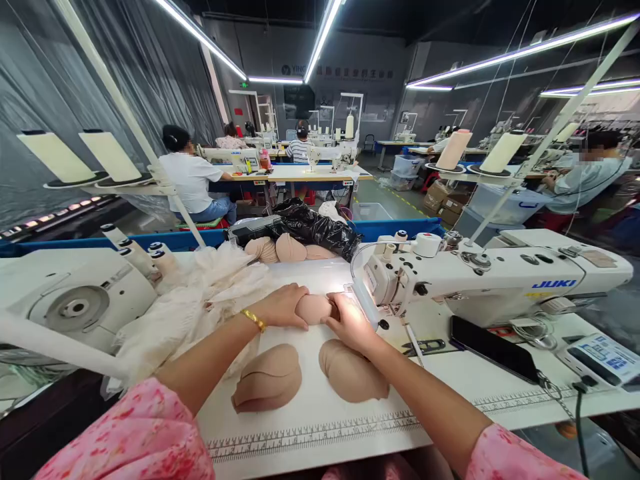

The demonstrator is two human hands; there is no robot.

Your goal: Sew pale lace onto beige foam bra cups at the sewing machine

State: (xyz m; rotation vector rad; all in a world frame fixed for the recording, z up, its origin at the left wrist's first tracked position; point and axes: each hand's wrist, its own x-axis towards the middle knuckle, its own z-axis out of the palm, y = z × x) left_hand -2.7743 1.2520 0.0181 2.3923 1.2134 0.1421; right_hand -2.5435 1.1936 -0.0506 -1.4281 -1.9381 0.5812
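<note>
Head view: a white worktable (311, 380) is occupied at the right by a sewing machine (500, 273) and at the left by a pale fabric pile (195, 300). Nearer the wearer, a left stack (270, 379) and a right stack (353, 373) of beige moulded pieces are laid apart. Beyond them, one beige cup (314, 309) is held between the hands: its left edge is gripped by the left hand (284, 305), its right edge pinched by the right hand (353, 323). Whether the tabletop is touched cannot be told. Positioning is judged to be in hand; even edge support is called for next.
</note>
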